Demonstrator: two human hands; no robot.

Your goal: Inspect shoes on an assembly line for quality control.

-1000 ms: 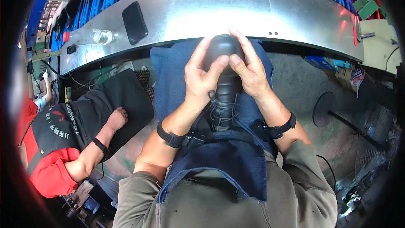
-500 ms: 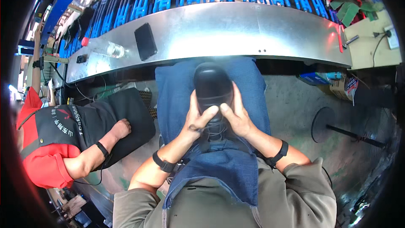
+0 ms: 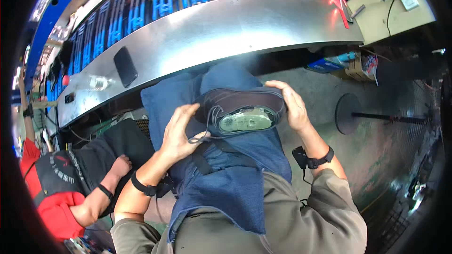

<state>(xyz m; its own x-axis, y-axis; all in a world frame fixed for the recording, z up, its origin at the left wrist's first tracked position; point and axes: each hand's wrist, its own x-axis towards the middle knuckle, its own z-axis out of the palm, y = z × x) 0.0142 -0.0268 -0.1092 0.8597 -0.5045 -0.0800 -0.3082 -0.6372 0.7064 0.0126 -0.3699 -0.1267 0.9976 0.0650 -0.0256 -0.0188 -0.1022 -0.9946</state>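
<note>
A dark shoe [image 3: 207, 98] lies crosswise over my lap, with the pale greenish top of a shoe last [image 3: 247, 120] filling its opening. A thin grey lace [image 3: 209, 121] trails from it and loops beside my left thumb. My left hand [image 3: 178, 133] curves around the shoe's left end, fingertips at its edge and thumb beside the lace. Around the opposite end my right hand [image 3: 295, 108] is wrapped, fingers over the far rim; its thumb is hidden. Under the shoe is a blue denim apron [image 3: 221, 197].
A metal ledge [image 3: 188, 37] runs ahead, bearing a black phone [image 3: 125, 67] and a clear bottle [image 3: 99, 83]. Beyond it stand blue racks [image 3: 165, 0]. A person in red [image 3: 61, 207] sits at my left. A round-based stand [image 3: 347, 114] and boxes [image 3: 362, 68] are to my right.
The shoe has turned from pointing away from me to lying crosswise, showing its opening and the last. My hands have moved apart to its two ends. The view has shifted right.
</note>
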